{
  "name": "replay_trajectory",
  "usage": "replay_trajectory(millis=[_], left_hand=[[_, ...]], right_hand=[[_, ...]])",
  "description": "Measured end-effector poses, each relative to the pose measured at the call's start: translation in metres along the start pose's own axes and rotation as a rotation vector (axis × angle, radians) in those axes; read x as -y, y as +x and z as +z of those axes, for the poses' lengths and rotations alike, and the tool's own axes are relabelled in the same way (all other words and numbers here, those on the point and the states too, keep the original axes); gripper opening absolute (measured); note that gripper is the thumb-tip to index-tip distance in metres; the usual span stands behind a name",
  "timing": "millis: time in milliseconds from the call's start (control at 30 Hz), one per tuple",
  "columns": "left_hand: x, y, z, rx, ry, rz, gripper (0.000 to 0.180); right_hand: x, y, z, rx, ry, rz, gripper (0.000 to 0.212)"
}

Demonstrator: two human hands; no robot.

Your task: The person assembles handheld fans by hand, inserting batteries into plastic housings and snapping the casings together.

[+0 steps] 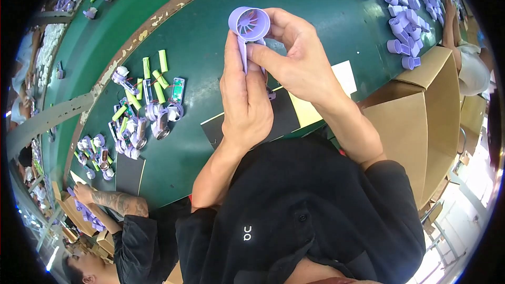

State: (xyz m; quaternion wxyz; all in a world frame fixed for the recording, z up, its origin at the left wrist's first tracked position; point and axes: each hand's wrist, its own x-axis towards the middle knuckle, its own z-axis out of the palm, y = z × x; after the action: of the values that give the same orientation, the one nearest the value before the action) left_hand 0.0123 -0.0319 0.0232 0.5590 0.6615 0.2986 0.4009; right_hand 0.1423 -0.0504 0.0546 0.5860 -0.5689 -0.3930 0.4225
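Both my hands hold a purple handheld-fan housing (249, 24) up over the green table. Its round barrel points upward and shows radial fins inside. My left hand (245, 100) is wrapped round the handle from below, fingers pointing away from me. From the right, my right hand (297, 63) grips the piece, with the thumb pressed on the handle just under the barrel and the fingers behind the barrel. Most of the handle is hidden by my hands. Below them lies a black mat (283, 115), with a small purple part (271, 95) showing at its edge.
Left are green cylindrical batteries (163, 61) and partly built fans (160, 125), one with a green circuit board (178, 90). Purple housings (405, 21) are heaped far right, near an open cardboard box (402, 131). A co-worker's tattooed arm (121, 203) rests at lower left.
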Motion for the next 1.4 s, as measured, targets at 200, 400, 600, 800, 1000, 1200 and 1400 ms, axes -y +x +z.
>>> replay_trajectory(millis=[200,400,600,800,1000,1200,1400], left_hand=[[-0.003,0.011,-0.005,-0.066,-0.607,-0.401,0.051],[0.005,0.009,-0.027,0.095,-0.988,-0.260,0.064],[-0.007,0.010,-0.023,0.114,-1.003,-0.276,0.068],[-0.010,0.006,-0.021,0.026,-0.733,-0.252,0.078],[-0.016,0.003,-0.018,0.035,-0.456,-0.375,0.084],[-0.020,-0.003,-0.023,0.215,-0.494,-0.392,0.087],[-0.021,-0.005,-0.020,0.245,-0.455,-0.304,0.079]], right_hand=[[-0.023,0.003,-0.012,0.205,-0.133,-0.089,0.054],[-0.037,-0.013,-0.050,0.256,0.017,0.143,0.064],[-0.062,-0.028,-0.050,0.521,0.416,0.288,0.051],[-0.058,-0.040,-0.052,0.268,0.446,0.306,0.037],[-0.017,-0.042,-0.055,-0.050,0.227,-0.074,0.047],[0.006,-0.025,-0.054,-0.048,0.022,-0.115,0.035],[0.010,-0.013,-0.047,-0.059,0.136,-0.112,0.030]])
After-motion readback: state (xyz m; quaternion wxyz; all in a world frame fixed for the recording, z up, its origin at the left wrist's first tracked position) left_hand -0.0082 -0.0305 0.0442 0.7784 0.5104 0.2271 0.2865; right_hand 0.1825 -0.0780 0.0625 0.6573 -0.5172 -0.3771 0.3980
